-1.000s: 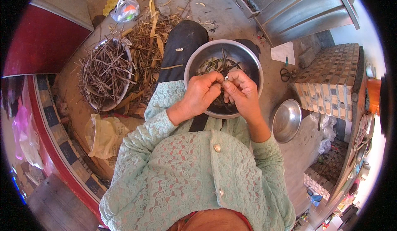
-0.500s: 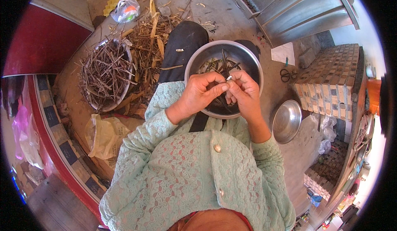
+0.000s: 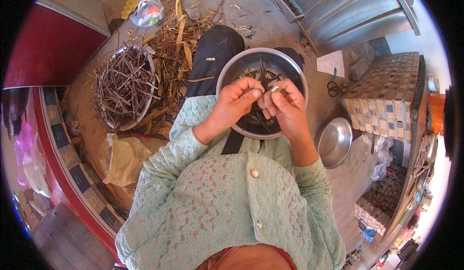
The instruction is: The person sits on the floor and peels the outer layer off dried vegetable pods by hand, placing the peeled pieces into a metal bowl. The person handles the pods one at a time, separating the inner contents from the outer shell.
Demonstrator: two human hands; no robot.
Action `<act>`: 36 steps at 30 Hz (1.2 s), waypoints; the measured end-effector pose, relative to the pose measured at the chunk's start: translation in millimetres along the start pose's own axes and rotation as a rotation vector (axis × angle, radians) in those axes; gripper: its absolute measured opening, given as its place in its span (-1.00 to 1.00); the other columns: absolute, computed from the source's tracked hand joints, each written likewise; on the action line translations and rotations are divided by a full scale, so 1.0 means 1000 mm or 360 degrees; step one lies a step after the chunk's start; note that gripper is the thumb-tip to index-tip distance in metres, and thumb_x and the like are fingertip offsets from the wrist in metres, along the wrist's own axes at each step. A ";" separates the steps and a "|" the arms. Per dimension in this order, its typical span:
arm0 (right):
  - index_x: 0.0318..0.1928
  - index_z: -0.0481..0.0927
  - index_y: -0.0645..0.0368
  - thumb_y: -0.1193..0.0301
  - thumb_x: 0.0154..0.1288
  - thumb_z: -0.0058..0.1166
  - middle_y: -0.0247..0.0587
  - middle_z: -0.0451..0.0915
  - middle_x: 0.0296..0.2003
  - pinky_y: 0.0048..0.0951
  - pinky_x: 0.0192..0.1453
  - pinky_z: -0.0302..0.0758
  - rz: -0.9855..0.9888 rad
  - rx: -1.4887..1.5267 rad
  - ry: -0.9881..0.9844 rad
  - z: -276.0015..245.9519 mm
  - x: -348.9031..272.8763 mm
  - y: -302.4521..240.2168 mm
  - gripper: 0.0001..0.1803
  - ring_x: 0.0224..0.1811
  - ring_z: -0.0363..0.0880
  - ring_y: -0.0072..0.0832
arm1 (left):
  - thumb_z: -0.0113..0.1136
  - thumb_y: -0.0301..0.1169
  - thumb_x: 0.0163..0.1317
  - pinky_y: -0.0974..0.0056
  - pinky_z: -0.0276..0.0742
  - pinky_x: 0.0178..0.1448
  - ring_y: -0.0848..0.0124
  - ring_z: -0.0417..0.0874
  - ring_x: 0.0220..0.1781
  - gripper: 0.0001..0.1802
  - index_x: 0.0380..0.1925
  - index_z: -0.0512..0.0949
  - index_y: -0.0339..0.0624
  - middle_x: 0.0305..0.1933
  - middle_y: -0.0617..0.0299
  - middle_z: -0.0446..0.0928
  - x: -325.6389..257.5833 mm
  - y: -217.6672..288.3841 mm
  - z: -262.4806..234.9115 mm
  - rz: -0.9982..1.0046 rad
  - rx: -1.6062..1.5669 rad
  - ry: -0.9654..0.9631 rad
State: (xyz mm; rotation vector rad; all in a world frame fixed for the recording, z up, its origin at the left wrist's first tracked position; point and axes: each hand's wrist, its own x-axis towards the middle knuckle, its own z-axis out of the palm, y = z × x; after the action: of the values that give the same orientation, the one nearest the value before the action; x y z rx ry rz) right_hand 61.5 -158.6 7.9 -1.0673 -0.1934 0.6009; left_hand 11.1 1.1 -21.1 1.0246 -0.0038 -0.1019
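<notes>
A deep metal bowl rests on my lap, holding long dark pod-like pieces and small pale scraps. Above its middle, my right hand pinches a small white piece between thumb and forefinger. My left hand is closed beside it, thumb pressed against the forefinger; what it grips, if anything, is too small to make out. The fingers of the two hands are close together, and they hide part of the bowl's contents.
To the left stands a basin heaped with dry twigs, with loose stalks strewn beside it. An empty metal basin lies on the right, near scissors and a brick structure. A yellowish bag lies at left.
My fingertips, which met around the white piece, have drawn slightly apart. The white piece has shifted right and stays in my right hand's pinch.
</notes>
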 end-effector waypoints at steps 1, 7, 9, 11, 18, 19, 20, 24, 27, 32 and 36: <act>-0.28 0.42 0.16 0.41 0.34 0.02 -0.32 0.46 -0.50 -0.60 -0.50 0.41 -0.0040 -0.0010 -0.0014 -0.001 0.001 0.001 -0.89 -0.55 0.38 -0.65 | -0.03 -0.37 0.39 0.57 0.24 -0.54 0.67 0.39 -0.52 -0.84 -0.14 0.43 -0.20 -0.32 0.23 0.56 -0.001 0.002 0.000 -0.0128 -0.0138 0.0023; -0.31 0.39 0.19 0.54 0.29 0.03 -0.30 0.47 -0.47 -0.58 -0.50 0.45 -0.0138 -0.0063 0.0064 0.002 -0.001 -0.004 -0.92 -0.54 0.39 -0.66 | -0.13 -0.30 0.42 0.55 0.01 -0.69 0.66 0.18 -0.75 -0.80 -0.12 0.40 -0.14 -0.34 0.07 0.61 0.003 0.007 -0.004 -0.0285 -0.0317 0.0012; -0.29 0.39 0.19 0.55 0.28 0.03 -0.29 0.47 -0.46 -0.58 -0.51 0.44 -0.0171 -0.0082 0.0083 0.001 0.000 -0.003 -0.91 -0.53 0.39 -0.66 | -0.14 -0.30 0.42 0.53 0.00 -0.70 0.65 0.16 -0.77 -0.80 -0.12 0.40 -0.15 -0.33 0.04 0.61 0.003 0.006 -0.005 -0.0313 -0.0387 0.0025; -0.27 0.38 0.19 0.56 0.28 0.03 -0.29 0.48 -0.45 -0.59 -0.50 0.44 -0.0216 -0.0126 0.0159 0.001 0.000 -0.003 -0.91 -0.53 0.39 -0.66 | -0.15 -0.28 0.42 0.52 -0.02 -0.72 0.64 0.13 -0.79 -0.78 -0.13 0.40 -0.15 -0.33 0.02 0.61 0.003 0.006 -0.005 -0.0341 -0.0445 0.0045; -0.05 0.40 0.25 0.50 0.34 -0.05 -0.13 0.54 -0.17 -0.46 -0.13 0.51 -0.0630 -0.0987 -0.0064 0.043 0.003 -0.025 -0.80 -0.19 0.56 -0.44 | -0.25 -0.04 0.41 0.39 0.40 -0.41 0.46 0.47 -0.44 -0.58 -0.07 0.39 -0.15 -0.15 0.03 0.56 0.004 0.008 -0.007 -0.0483 -0.0783 0.0212; -0.03 0.42 0.26 0.50 0.34 -0.06 -0.09 0.54 -0.10 -0.43 -0.08 0.51 -0.0695 -0.1107 -0.0351 0.061 0.001 -0.035 -0.78 -0.10 0.57 -0.40 | -0.25 0.00 0.40 0.39 0.40 -0.41 0.47 0.47 -0.43 -0.55 -0.07 0.40 -0.14 -0.17 0.07 0.56 0.005 0.004 -0.008 -0.0450 -0.0827 0.0222; -0.04 0.44 0.26 0.52 0.33 -0.07 -0.07 0.53 -0.08 -0.43 -0.08 0.51 -0.0745 -0.1190 -0.0403 0.065 0.003 -0.038 -0.79 -0.09 0.58 -0.39 | -0.26 0.04 0.39 0.39 0.40 -0.41 0.47 0.47 -0.42 -0.52 -0.07 0.41 -0.13 -0.19 0.12 0.55 0.006 -0.001 -0.011 -0.0366 -0.0920 0.0131; -0.14 0.53 0.25 0.64 0.25 -0.02 -0.07 0.57 -0.18 -0.44 -0.18 0.52 -0.0935 -0.1438 -0.0205 0.056 0.010 -0.035 -0.82 -0.25 0.61 -0.36 | -0.33 0.15 0.38 0.47 0.04 -0.67 0.58 0.17 -0.72 -0.43 -0.15 0.43 -0.12 -0.34 0.24 0.54 0.006 0.010 -0.013 -0.0205 -0.1138 0.0045; -0.21 0.52 0.21 0.51 0.13 0.19 -0.19 0.58 -0.38 -0.43 -0.33 0.50 -0.0941 -0.1797 -0.0176 0.027 0.001 -0.020 -0.80 -0.44 0.56 -0.39 | -0.31 0.16 0.36 0.45 0.02 -0.65 0.55 0.16 -0.72 -0.44 -0.22 0.43 -0.10 -0.30 0.13 0.52 0.010 0.017 -0.014 -0.0184 -0.1115 0.0190; -0.24 0.51 0.12 0.38 -0.04 0.32 -0.23 0.56 -0.46 -0.39 -0.40 0.47 -0.0578 -0.2043 -0.0215 0.032 -0.006 -0.001 -0.67 -0.46 0.58 -0.34 | -0.27 0.13 0.36 0.44 0.05 -0.65 0.53 0.14 -0.73 -0.45 -0.23 0.45 -0.13 -0.32 0.13 0.52 0.012 0.015 -0.020 -0.0120 -0.1240 0.0208; -0.22 0.51 0.13 0.46 -0.02 0.28 -0.17 0.57 -0.47 -0.35 -0.39 0.49 -0.0492 -0.1952 -0.0102 0.030 -0.006 0.011 -0.70 -0.45 0.60 -0.26 | -0.25 0.08 0.37 0.41 0.08 -0.65 0.52 0.14 -0.73 -0.47 -0.24 0.47 -0.16 -0.33 0.12 0.51 0.012 0.019 -0.018 -0.0063 -0.1254 0.0196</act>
State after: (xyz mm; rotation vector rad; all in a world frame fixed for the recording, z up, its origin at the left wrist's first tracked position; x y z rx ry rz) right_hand 40.0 -135.0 13.9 -2.1379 -0.8344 0.1825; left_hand 26.0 25.7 -14.7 0.2419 0.1578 -0.0664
